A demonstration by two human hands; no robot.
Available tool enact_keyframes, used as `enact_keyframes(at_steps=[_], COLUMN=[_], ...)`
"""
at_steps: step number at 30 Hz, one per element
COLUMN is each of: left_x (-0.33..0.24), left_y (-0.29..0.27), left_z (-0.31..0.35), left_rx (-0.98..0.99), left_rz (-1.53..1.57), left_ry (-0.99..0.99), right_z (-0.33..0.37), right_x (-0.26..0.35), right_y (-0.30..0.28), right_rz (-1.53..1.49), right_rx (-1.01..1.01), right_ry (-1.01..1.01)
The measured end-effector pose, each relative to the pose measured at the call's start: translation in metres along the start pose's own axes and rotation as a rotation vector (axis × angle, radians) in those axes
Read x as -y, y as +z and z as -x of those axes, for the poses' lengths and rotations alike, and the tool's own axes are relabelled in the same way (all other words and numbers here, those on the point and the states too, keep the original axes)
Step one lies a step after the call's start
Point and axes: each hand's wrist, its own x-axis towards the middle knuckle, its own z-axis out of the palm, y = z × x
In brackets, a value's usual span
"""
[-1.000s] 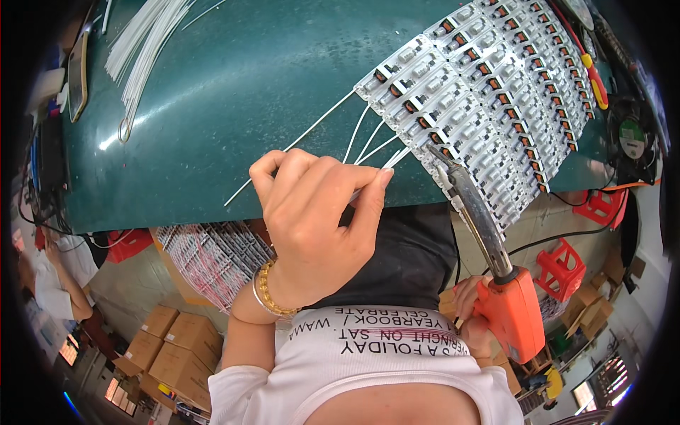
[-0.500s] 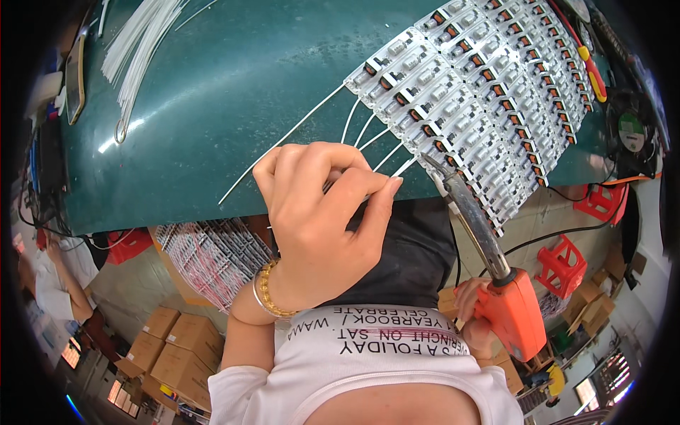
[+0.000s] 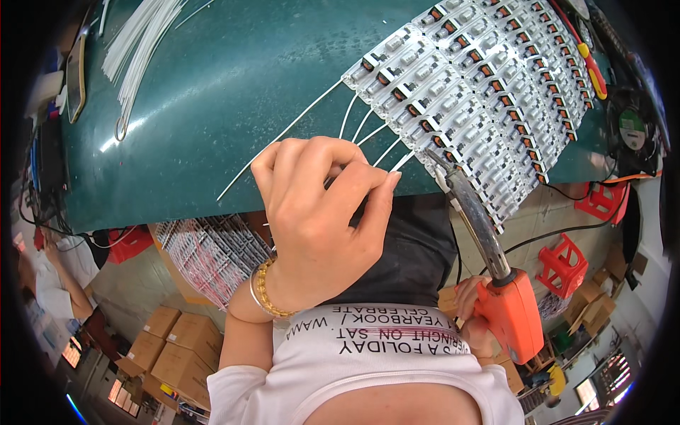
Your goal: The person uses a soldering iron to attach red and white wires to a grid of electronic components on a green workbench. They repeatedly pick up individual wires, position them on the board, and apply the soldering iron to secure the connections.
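My left hand point(image 3: 315, 216) is closed in a pinch on a thin white wire point(image 3: 403, 161) at the near table edge. Several more white wires point(image 3: 363, 126) run from the panel toward that hand, their lower parts hidden behind it. My right hand point(image 3: 473, 312), partly hidden, grips the orange handle of a soldering gun point(image 3: 511, 315). The gun's bent metal tube reaches up to the near-left edge of a panel of white modules point(image 3: 460, 92) with black and orange parts. The gun's tip is beside the pinched wire; whether they touch I cannot tell.
On the green table point(image 3: 212, 92) lie a bundle of white wires point(image 3: 138, 60) and, at right, a red-and-yellow screwdriver point(image 3: 592, 71) and a small fan point(image 3: 630, 131). Module strips point(image 3: 212, 258) sit below the table. Red stools point(image 3: 562, 265) and cardboard boxes point(image 3: 184, 347) stand around; another person works at far left.
The panel and its wires have shifted slightly toward the far left. Both hands keep their grips and have hardly moved.
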Motion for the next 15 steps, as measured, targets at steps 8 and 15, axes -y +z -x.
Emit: enact_keyframes(at_steps=[8,15], left_x=[0.0,0.001], left_y=[0.001,0.001], left_z=[0.0,-0.001], left_rx=[-0.009,-0.015], left_rz=[-0.004,-0.005], left_ry=[0.013,0.026], right_z=[0.03,0.012], right_x=[-0.041,-0.007], right_y=[0.006,0.001], right_rz=[0.067,0.103], right_rx=[-0.202,-0.034], right_ry=[-0.098,0.074])
